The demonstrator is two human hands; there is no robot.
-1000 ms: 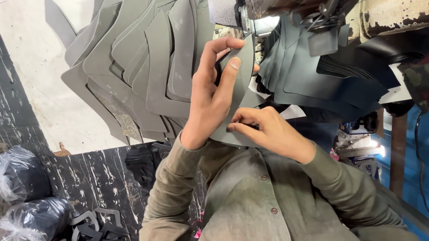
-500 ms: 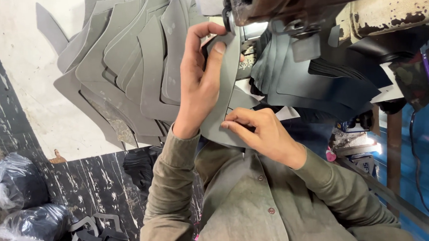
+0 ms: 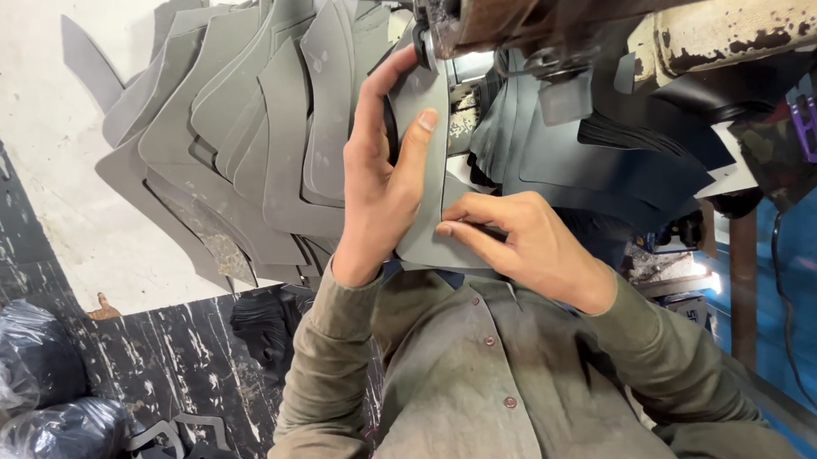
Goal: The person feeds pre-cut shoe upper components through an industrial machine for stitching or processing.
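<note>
Nearest is an olive shirt (image 3: pixel 494 385). Above it the left hand (image 3: pixel 382 179) lies spread on a grey cut piece (image 3: pixel 428 162), fingers curled over its edge, while the right hand (image 3: pixel 513 242) pinches the piece's lower end. The piece runs up under the worn sewing machine (image 3: pixel 603 10) just past the hands. Left of the hands a fanned stack of grey pieces (image 3: pixel 233 146) covers the pale counter (image 3: pixel 34 139); darker pieces (image 3: pixel 593 161) lie to the right. Far left, plastic-wrapped bundles (image 3: pixel 32 404) sit on the dark floor (image 3: pixel 179 347).
</note>
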